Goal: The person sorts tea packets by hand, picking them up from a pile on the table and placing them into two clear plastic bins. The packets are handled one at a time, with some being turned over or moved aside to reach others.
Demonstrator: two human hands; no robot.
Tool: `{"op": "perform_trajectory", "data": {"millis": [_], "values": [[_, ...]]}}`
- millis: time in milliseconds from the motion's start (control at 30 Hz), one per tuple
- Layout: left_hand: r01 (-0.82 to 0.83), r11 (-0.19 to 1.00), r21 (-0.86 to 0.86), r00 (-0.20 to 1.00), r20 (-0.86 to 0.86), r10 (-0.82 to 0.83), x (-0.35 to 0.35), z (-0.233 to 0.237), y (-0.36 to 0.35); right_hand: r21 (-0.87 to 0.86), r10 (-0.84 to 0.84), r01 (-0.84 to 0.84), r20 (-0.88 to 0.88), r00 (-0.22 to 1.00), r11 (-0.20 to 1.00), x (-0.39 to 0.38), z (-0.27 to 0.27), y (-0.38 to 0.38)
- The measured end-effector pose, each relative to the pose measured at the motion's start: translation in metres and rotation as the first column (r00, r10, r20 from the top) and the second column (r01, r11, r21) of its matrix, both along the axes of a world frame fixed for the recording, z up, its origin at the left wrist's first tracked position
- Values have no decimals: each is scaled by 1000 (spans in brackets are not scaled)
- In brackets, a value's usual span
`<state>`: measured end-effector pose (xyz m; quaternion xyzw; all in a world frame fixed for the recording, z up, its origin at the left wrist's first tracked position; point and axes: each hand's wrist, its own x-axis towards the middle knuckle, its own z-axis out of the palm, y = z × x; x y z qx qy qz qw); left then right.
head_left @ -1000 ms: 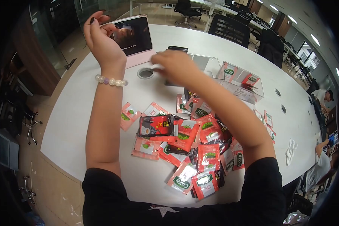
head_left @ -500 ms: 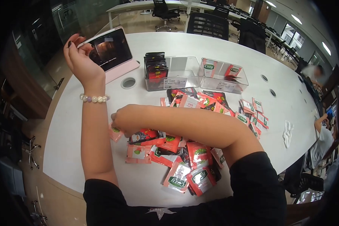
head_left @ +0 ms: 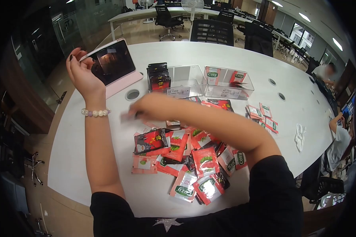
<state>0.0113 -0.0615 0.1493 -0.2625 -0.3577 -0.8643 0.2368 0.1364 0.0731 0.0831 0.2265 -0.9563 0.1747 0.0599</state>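
My left hand (head_left: 83, 73), a beaded bracelet at its wrist, grips the left edge of a tablet (head_left: 114, 63) in a pink case. My right hand (head_left: 148, 108), blurred by motion, pinches a small smeared packet (head_left: 127, 117) over the table, left of the heap. Red and white tea packets (head_left: 205, 161) and black-and-red packets (head_left: 150, 141) lie heaped below my right forearm. Behind them, a clear bin (head_left: 186, 91) holds upright black packets (head_left: 158, 76) on its left side. Beside it, another clear bin (head_left: 227, 93) holds Cozy packets (head_left: 212, 74).
A smaller group of packets (head_left: 261, 116) lies right of the heap. Crumpled white tissue (head_left: 300, 137) is farther right. The white table (head_left: 87, 173) has round cable holes (head_left: 132, 94). People sit at the right edge; black chairs (head_left: 213, 32) stand behind.
My right hand has risen away from the table, toward the bins. The packet beneath its fingers at the heap's left is gone from that spot. My left hand stays at the tablet; the view has shifted slightly.
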Motion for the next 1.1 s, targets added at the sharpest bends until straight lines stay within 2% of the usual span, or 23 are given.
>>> {"op": "perform_trajectory", "data": {"millis": [33,67,100,167,233,333,400,433,567,600,700,733,833,933,1033,1100], "values": [[0,1000,-31,1000,2,0,-2,-3,2,-103,-55,54,-9,998,993,8,14,24],[1,998,-64,1000,6,-1,-4,-7,7,-258,-53,18,-129,990,966,12,15,52],[4,995,-97,1000,11,-3,-7,-13,12,-280,-140,104,-112,984,954,27,29,76],[-2,969,-246,1000,6,4,-17,-40,29,-260,-461,490,166,872,832,61,63,116],[12,929,-369,1000,14,-7,-21,-76,46,-245,-600,651,257,758,718,86,76,152],[-39,835,-549,994,62,87,-34,-133,63,81,-685,680,53,727,728,95,58,221],[-189,715,-673,978,-62,201,-48,-163,64,224,-718,705,-35,696,673,96,51,239],[-265,638,-722,959,-133,248,-45,-164,63,235,-698,687,-45,715,688,90,44,247],[-240,562,-792,964,-126,235,-32,-157,58,305,-651,628,-32,758,716,68,21,251],[-256,589,-766,964,-160,212,-30,-159,61,317,-642,614,-19,766,723,62,18,248],[-380,492,-783,925,-319,206,-27,-159,61,375,-636,604,-48,770,703,49,13,242],[-381,457,-804,925,-326,197,-27,-160,62,380,-621,596,-66,781,708,45,11,242],[-410,443,-797,912,-369,180,-28,-159,63,381,-543,559,-161,824,736,37,-1,247],[-366,453,-812,930,-316,185,-28,-160,64,355,-502,556,-240,831,752,37,-12,249],[-377,480,-792,926,-334,176,-27,-159,64,280,-454,569,-382,805,773,45,-14,245],[-348,479,-806,938,-308,162,-26,-158,64,208,-449,602,-493,745,771,63,-7,245]]}}
